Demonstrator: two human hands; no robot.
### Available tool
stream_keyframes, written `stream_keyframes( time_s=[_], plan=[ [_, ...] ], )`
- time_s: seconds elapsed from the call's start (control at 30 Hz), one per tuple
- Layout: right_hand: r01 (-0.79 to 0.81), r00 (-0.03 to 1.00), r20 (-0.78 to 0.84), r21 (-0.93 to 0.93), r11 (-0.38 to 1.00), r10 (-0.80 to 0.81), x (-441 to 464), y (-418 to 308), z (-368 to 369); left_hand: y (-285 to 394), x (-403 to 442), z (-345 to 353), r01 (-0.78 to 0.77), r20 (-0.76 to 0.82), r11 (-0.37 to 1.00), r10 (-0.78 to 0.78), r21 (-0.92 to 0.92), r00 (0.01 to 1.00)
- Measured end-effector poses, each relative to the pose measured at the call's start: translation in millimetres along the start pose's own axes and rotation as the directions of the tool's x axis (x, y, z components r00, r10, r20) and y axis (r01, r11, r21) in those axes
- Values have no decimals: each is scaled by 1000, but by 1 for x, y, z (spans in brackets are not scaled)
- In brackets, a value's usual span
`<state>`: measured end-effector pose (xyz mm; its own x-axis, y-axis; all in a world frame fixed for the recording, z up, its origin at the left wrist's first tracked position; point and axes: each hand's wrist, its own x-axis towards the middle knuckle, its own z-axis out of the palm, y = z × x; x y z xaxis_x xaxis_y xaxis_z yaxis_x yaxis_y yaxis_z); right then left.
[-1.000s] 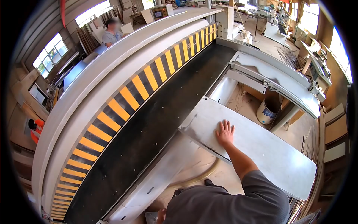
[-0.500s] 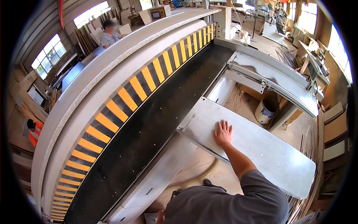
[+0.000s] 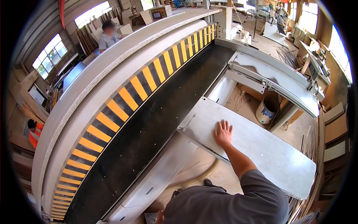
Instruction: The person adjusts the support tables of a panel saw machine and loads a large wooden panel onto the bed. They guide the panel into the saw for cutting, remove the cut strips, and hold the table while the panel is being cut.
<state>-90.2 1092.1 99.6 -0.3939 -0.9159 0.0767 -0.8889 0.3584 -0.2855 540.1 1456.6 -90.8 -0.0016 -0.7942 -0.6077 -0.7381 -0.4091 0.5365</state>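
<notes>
My right hand (image 3: 223, 133) lies flat with fingers spread on a pale grey metal support table (image 3: 268, 156) that juts out from the machine. Nothing is held in it. Only a sliver of my left hand (image 3: 160, 215) shows at the bottom, low beside my body; its fingers are hidden. Beyond the support table runs the long black machine bed (image 3: 149, 138). Along its far side stands a yellow-and-black striped guard (image 3: 128, 98) below a long pale beam (image 3: 93, 61).
A second metal table (image 3: 272, 74) with a fence is at the upper right. Below it, a white bucket (image 3: 265, 112) stands on the floor. One person (image 3: 108, 39) is behind the beam, another in an orange vest (image 3: 35, 132) at far left. Boards (image 3: 333, 134) lean at right.
The person behind the beam stands a little higher in view. My right hand stays in the same place on the support table.
</notes>
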Motion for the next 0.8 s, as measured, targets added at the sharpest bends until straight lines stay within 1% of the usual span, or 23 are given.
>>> stream_keyframes(
  time_s=[0.13, 0.17, 0.8],
  plan=[
    [3, 1000, -6, 4, 1000, -3, 1, 1, 2, -2, -1, -2, -104, 2, 994, 104, 26, 995],
    [2, 1000, -4, 4, 1000, -2, 1, 1, 1, -2, -2, -1, -95, -4, 995, 95, -9, 995],
    [9, 1000, 4, -16, 1000, -9, 0, 2, 0, 5, 0, 3, 20, -8, 1000, -20, -5, 1000]
  ],
)
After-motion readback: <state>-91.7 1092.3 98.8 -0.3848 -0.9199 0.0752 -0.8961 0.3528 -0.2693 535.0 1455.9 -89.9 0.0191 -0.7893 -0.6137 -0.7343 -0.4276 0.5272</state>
